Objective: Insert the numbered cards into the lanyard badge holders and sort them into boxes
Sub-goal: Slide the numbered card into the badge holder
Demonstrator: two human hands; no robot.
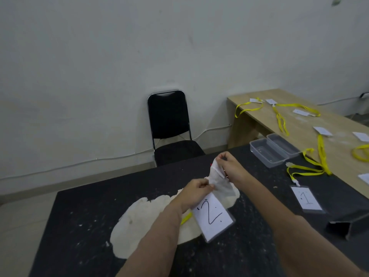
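Note:
A clear badge holder with a white card marked "2" [213, 217] is held above the black table [79, 212]. My left hand [196, 191] pinches its upper end. My right hand [231, 166] pinches a crumpled white paper or film [218, 181] that rises from the holder's top. A yellow lanyard strap [186, 218] peeks out under my left wrist. A second holder with a card marked "1" [306, 197] lies to the right on its yellow lanyard [307, 168]. Two clear plastic boxes [274, 149] stand at the table's far right.
A flat sheet of pale dough [143, 222] lies under the hands. A wooden table [299, 124] on the right holds several white cards and yellow lanyards. A black chair [171, 128] stands by the wall. A dark metal bracket [347, 224] lies at the right edge.

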